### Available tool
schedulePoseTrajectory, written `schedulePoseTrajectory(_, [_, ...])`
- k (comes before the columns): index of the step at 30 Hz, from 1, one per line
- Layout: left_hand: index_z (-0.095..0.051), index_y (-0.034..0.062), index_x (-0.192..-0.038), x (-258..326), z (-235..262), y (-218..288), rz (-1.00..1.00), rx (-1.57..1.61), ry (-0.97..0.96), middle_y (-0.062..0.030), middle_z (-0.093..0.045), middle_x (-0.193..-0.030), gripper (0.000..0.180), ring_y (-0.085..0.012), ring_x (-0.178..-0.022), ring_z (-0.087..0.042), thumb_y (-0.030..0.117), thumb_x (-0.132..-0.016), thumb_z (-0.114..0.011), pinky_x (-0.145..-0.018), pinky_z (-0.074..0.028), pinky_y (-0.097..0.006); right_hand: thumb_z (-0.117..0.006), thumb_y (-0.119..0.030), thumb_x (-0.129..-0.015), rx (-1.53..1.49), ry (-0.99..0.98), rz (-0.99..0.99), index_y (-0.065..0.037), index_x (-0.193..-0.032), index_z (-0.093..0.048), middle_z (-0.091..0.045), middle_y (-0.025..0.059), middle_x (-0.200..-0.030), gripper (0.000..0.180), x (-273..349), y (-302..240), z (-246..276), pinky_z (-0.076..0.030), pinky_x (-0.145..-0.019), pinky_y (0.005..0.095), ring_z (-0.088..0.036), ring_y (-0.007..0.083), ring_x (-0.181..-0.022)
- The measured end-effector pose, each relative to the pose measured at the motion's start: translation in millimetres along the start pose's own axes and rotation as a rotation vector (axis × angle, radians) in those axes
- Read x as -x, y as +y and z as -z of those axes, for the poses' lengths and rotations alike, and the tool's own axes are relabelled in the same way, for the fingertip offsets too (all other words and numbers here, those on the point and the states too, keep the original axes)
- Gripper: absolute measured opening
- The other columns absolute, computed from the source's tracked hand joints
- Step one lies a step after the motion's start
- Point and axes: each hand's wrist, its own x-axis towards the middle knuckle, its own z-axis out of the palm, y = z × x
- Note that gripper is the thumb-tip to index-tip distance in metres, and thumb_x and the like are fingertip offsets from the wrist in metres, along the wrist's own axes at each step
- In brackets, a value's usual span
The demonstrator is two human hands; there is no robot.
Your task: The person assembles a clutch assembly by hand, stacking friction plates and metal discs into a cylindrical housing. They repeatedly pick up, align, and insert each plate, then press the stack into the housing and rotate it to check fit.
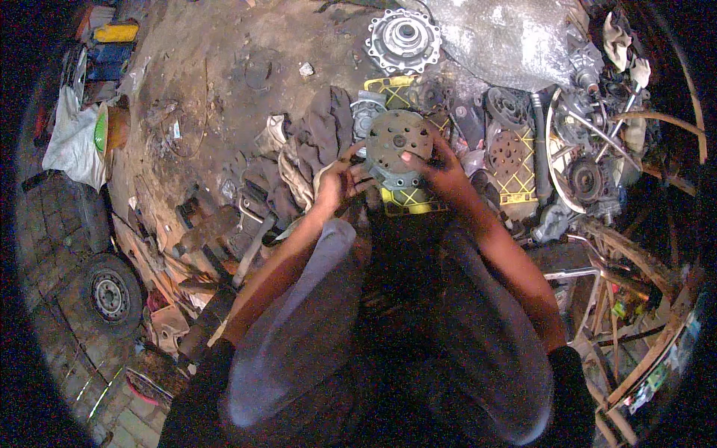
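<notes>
A round grey metal part with a flat, drilled face (398, 143) is held level in front of my knees. My right hand (442, 170) grips its right side, with the thumb pressed on the top face and the other fingers mostly hidden. At its left edge is my left hand (345, 183), fingers apart and slightly bent. Whether those fingertips touch the rim cannot be made out. Just behind the part lies another grey metal casting (367, 112). Under and behind it shows a yellow plastic crate (414, 201).
A toothed metal ring hub (403, 42) lies at the far side, beside a silver sheet (508, 37). Dark rags (321, 131) lie left of my hands. A rusty drilled disc (506, 153) and more machine parts crowd the right. A wheel (112, 291) stands at far left.
</notes>
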Motion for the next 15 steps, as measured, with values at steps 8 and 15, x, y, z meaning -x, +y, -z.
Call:
schedulePoseTrajectory(8, [-0.069, 0.0021, -0.103, -8.6, -9.8, -27.0, -0.458, -1.211, 0.24, -0.0229, -0.068, -0.099, 0.029, -0.0393, -0.09, -0.066, 0.005, -0.074, -0.071, -0.077, -0.052, -0.044, -0.079, -0.021, -0.08, 0.006, -0.036, 0.033, -0.007, -0.143, -0.039, -0.052, 0.0108, -0.135, 0.075, 3.9, 10.9, 22.7, -0.045, -0.1, 0.0377, -0.052, 0.0245, -0.121])
schedulePoseTrajectory(15, [-0.071, 0.0005, -0.094, -13.3, -10.6, -44.2, -0.436, -1.152, 0.345, -0.0216, -0.068, -0.084, 0.021, -0.0382, -0.082, -0.066, 0.011, -0.075, -0.071, -0.073, -0.051, -0.043, -0.074, -0.021, -0.083, 0.007, -0.057, 0.03, -0.008, -0.144, -0.039, -0.051, 0.0108, -0.137, 0.072, 13.7, -7.3, 23.1, -0.037, -0.106, 0.0364, -0.048, 0.0227, -0.126])
